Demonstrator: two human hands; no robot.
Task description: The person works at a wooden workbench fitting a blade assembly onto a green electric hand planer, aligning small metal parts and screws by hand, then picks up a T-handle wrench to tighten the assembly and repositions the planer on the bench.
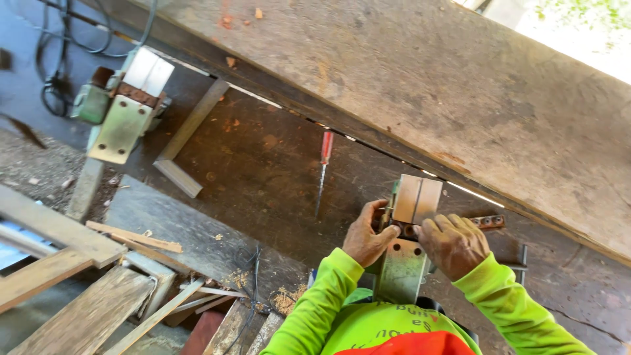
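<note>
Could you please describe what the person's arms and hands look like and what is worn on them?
Both arms are covered by long, bright neon yellow-green sleeves with snug cuffs ending at the wrists. The left hand and the right hand are bare: no gloves, rings or watch show. The sleeves are plain, without stripes or markings.

I see both hands on the planer [409, 230] near centre, left hand [366, 238] on its left, right hand [453, 243] on its right. A screwdriver [323, 167] lies farther left; a second planer [125, 108] sits far left, planks [79, 289] near left.
</note>
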